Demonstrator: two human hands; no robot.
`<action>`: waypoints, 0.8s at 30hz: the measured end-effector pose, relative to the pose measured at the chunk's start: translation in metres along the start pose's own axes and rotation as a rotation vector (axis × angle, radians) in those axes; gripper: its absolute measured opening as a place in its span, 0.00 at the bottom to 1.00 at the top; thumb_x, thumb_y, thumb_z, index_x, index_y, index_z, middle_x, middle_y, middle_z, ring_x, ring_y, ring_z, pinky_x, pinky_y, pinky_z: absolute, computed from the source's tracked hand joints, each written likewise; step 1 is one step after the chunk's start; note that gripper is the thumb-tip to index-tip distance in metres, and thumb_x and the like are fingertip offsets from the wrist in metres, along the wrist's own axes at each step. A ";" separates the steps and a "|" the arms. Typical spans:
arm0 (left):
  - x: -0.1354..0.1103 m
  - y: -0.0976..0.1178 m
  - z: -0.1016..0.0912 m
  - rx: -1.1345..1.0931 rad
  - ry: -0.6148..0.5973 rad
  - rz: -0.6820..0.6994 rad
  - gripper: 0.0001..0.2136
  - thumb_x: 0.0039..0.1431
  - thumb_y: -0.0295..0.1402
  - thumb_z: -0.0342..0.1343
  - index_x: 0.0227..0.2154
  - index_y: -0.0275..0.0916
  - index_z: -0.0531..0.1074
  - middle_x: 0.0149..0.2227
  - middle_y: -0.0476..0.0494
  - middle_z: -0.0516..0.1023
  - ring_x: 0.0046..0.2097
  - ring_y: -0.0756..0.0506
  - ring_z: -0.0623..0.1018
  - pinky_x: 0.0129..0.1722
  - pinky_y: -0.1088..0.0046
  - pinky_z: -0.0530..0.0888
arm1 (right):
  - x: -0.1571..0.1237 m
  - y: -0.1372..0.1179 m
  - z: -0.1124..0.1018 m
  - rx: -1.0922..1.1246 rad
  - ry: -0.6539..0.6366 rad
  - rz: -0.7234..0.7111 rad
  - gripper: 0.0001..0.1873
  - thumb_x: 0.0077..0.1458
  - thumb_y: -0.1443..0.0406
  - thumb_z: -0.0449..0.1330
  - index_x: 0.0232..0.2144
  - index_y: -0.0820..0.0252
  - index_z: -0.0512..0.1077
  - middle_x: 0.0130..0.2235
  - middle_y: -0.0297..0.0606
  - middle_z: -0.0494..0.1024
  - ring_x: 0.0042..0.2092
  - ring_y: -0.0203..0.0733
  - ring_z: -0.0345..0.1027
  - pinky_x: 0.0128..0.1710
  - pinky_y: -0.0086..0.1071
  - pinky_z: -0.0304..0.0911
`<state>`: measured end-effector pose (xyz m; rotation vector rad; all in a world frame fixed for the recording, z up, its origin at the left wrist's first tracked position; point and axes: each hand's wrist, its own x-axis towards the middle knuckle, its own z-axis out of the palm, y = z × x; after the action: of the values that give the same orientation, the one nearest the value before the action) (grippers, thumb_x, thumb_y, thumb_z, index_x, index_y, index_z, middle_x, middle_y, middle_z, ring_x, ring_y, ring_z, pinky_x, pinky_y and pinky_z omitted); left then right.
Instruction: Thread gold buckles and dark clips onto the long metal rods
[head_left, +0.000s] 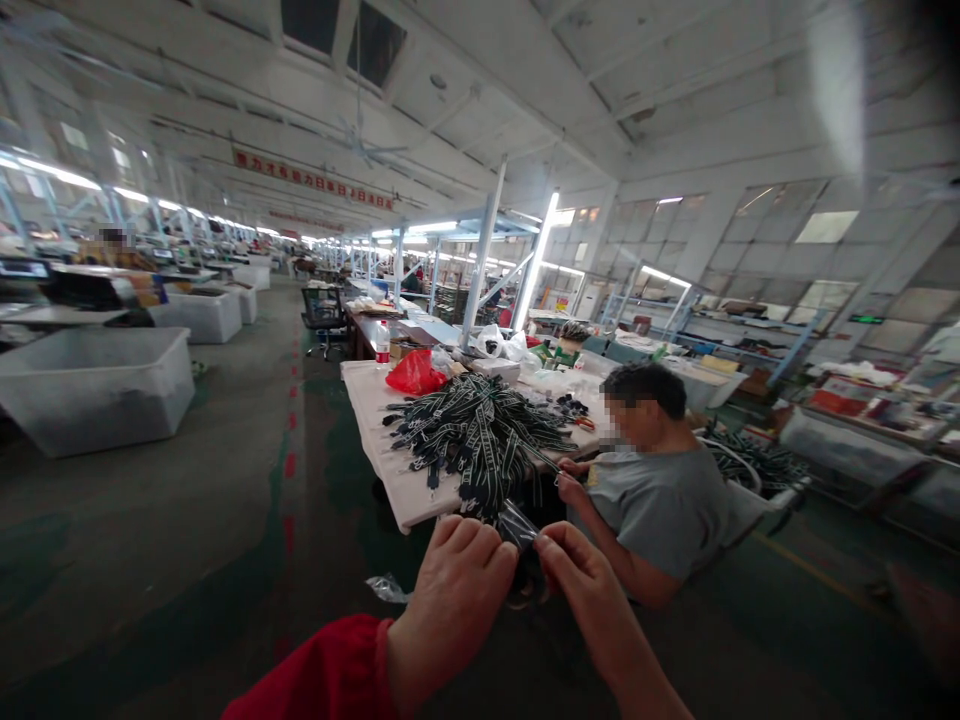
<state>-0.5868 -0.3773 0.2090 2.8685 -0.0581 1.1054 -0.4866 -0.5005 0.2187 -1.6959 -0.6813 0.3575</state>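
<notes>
My left hand, in a red sleeve, and my right hand are raised together in front of me. Both have their fingers closed on a dark strap in a clear wrapper held between them. Beyond my hands a white table carries a big heap of black-and-white straps. A seated person in a grey shirt works at the table's right side, hands on the straps.
A red bag, a bottle and white bags sit further back on the table. Large white bins line the left of the aisle. A scrap of clear plastic lies on the floor. Shelves and workbenches stand at right.
</notes>
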 end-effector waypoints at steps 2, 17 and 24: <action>0.002 0.001 0.003 -0.001 -0.015 0.006 0.04 0.59 0.32 0.51 0.29 0.39 0.65 0.27 0.50 0.67 0.32 0.47 0.63 0.36 0.69 0.57 | 0.003 0.006 -0.003 -0.021 0.008 -0.021 0.14 0.47 0.54 0.53 0.24 0.60 0.63 0.21 0.27 0.56 0.23 0.32 0.50 0.21 0.26 0.51; 0.015 0.002 0.027 -0.306 -0.165 -0.326 0.08 0.56 0.27 0.49 0.23 0.37 0.67 0.26 0.49 0.69 0.31 0.48 0.67 0.34 0.71 0.60 | 0.024 0.042 -0.051 -0.753 0.186 -0.428 0.10 0.56 0.62 0.47 0.25 0.58 0.63 0.25 0.34 0.67 0.29 0.39 0.62 0.31 0.32 0.54; 0.030 -0.005 0.030 -1.185 -0.259 -0.869 0.11 0.50 0.38 0.53 0.24 0.33 0.67 0.22 0.50 0.68 0.26 0.51 0.66 0.26 0.76 0.61 | 0.020 0.058 -0.055 -0.136 -0.012 -0.101 0.17 0.53 0.53 0.53 0.38 0.59 0.64 0.38 0.41 0.72 0.37 0.41 0.66 0.35 0.33 0.62</action>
<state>-0.5443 -0.3752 0.2065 1.6164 0.3543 0.2941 -0.4250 -0.5376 0.1782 -1.7813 -0.8117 0.2549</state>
